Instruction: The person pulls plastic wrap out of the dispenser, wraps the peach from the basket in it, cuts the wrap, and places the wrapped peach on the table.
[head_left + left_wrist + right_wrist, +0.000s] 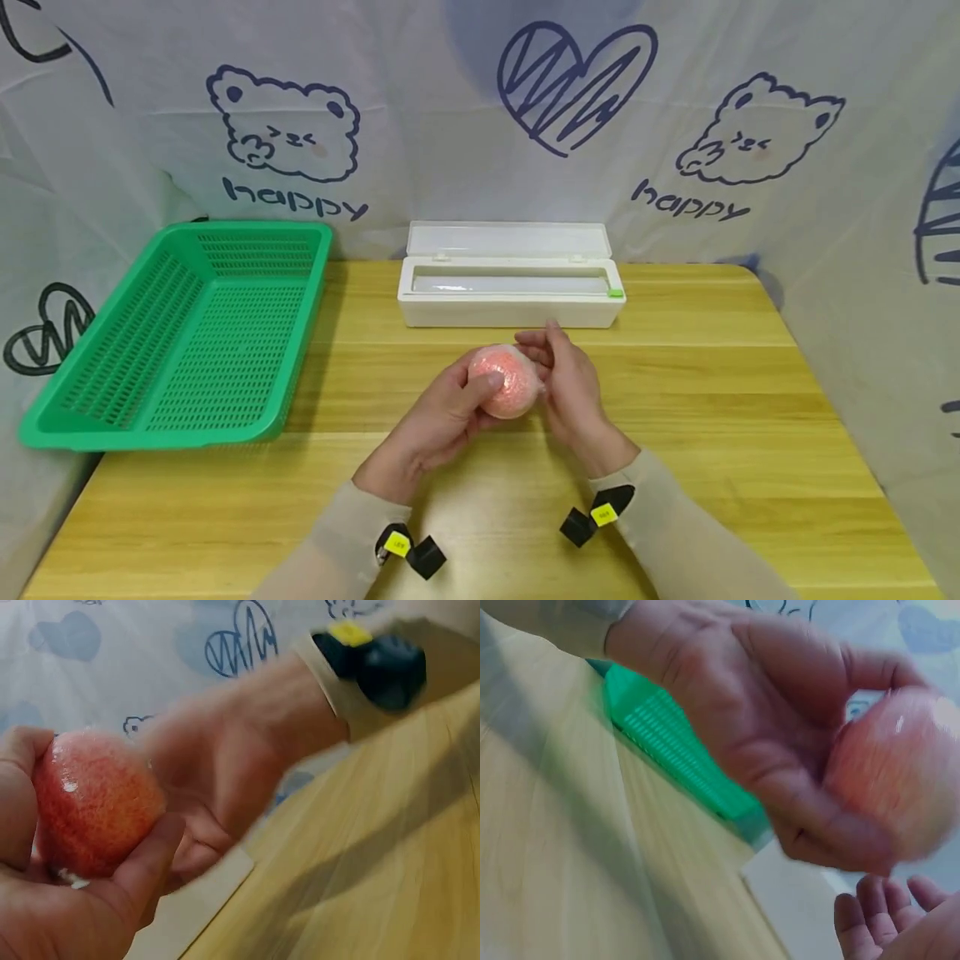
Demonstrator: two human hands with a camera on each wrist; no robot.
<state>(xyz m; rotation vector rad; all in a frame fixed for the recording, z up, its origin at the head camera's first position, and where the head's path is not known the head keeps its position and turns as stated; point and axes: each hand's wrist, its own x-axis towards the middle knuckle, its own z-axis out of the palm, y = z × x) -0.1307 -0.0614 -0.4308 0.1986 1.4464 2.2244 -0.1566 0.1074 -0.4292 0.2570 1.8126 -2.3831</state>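
Observation:
A red apple [516, 385] with clear, shiny plastic film round it is held above the table, just in front of the white film dispenser box [510, 314]. My left hand [442, 408] grips it, thumb across the near side and fingers round the other side. In the left wrist view, the red, mottled skin of the apple [101, 802] shows between thumb and fingers. Close by its right side is my right hand [576, 383], its fingers loosely bent. The right wrist view has those right fingers [870, 911] below the apple, apart from it.
The dispenser's lid [510, 239] stands raised at the back, and a green slider [615, 293] sits at its right end. A large green plastic basket [303, 333] stands at the left of the wooden table [712, 375]. Printed cloth [450, 125] hangs behind.

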